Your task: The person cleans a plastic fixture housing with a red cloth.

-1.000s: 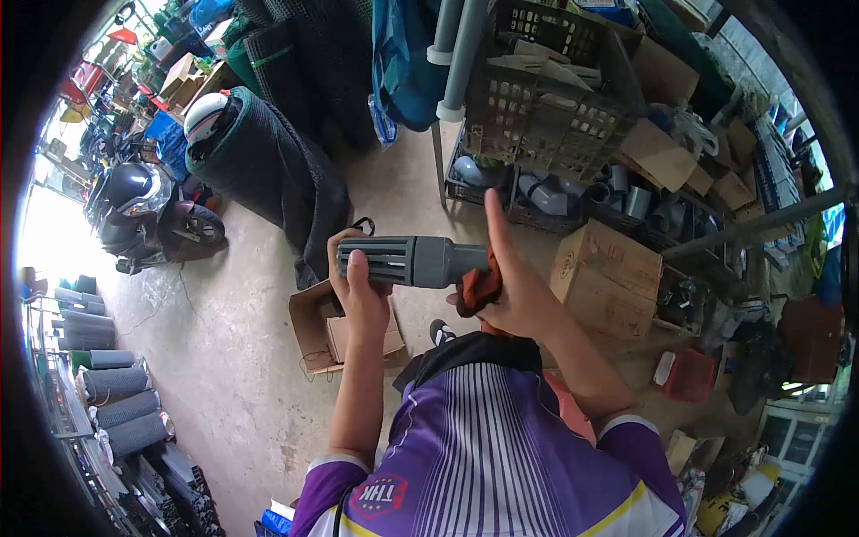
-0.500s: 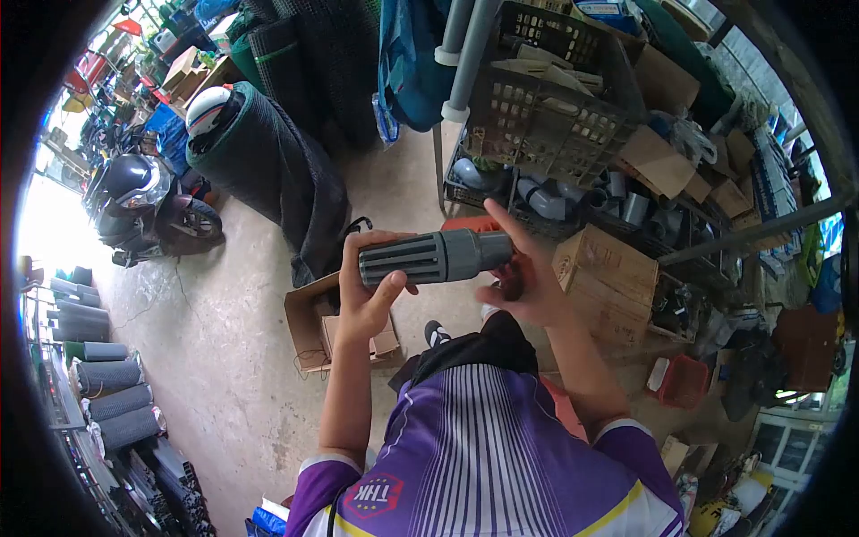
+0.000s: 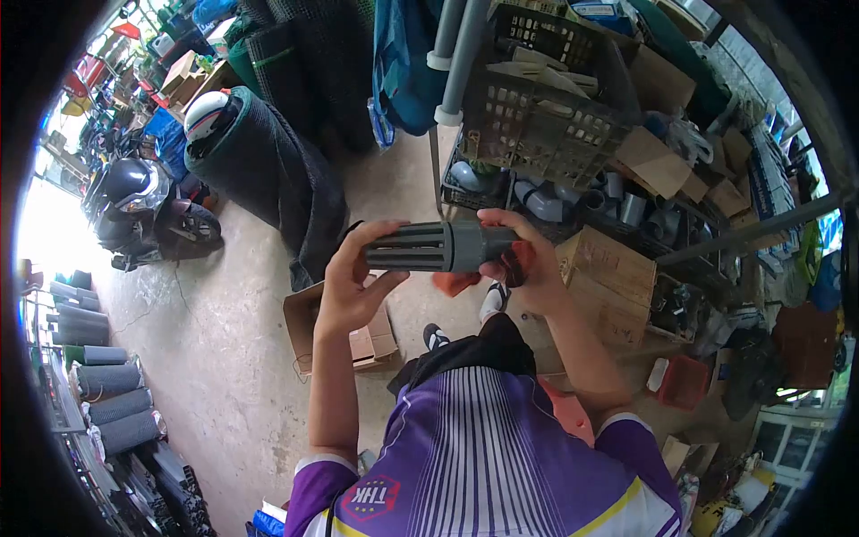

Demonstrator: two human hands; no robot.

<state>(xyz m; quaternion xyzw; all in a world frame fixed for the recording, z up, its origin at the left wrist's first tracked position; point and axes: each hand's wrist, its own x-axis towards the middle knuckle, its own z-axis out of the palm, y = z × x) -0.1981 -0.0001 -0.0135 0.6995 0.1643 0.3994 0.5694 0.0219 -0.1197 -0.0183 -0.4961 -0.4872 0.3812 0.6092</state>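
Note:
A grey plastic foot valve with a slotted strainer body lies level in front of my chest, between both hands. Its slotted end is gripped by my left hand, thumb below and fingers over the top and behind. My right hand closes round the narrower collar end, with a red-orange cloth bunched between palm and plastic. Another part of the cloth hangs below the valve. The right fingertips behind the collar are partly hidden.
An open cardboard box sits on the floor by my left forearm, a closed carton to the right. Black crates of pipe fittings fill the rack ahead. Mesh rolls and a motorbike stand left.
My right hand has gone from spread fingers to closed round the collar end with the cloth. The valve has levelled out, and a cloth end now hangs below it.

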